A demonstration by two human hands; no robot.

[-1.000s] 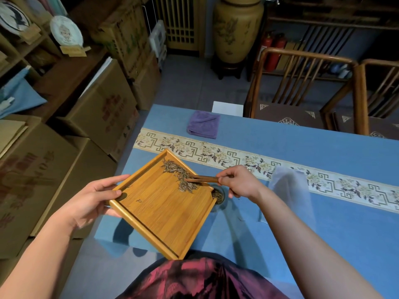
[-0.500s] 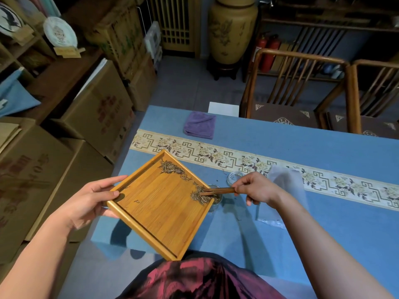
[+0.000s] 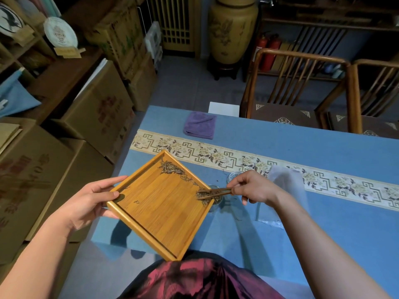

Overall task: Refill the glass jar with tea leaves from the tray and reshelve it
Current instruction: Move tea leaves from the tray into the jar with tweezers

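Note:
My left hand point(image 3: 90, 201) grips the left corner of a square bamboo tray point(image 3: 159, 212), held tilted above the blue table's near-left edge. Dry tea leaves point(image 3: 172, 170) cling along the tray's upper right rim, and a small clump lies at its right corner. My right hand point(image 3: 252, 187) pinches thin wooden tongs point(image 3: 213, 192) whose tips rest on that clump. The glass jar point(image 3: 217, 201) stands on the table just under the tray's right corner, mostly hidden by tray and leaves. A round glass lid point(image 3: 234, 175) lies on the table behind my right hand.
A clear plastic bag point(image 3: 285, 190) lies right of my hand on the patterned runner point(image 3: 323, 178). A folded purple cloth point(image 3: 200, 125) sits at the table's far edge. Cardboard boxes point(image 3: 95, 113) crowd the floor on the left, below wooden shelves point(image 3: 13, 50). Two wooden chairs point(image 3: 295, 87) stand beyond the table.
The tongs have swept a clump of tea leaves from the tray's upper rim down to its right corner over the jar. My right hand moved right. The tray stayed in my left hand.

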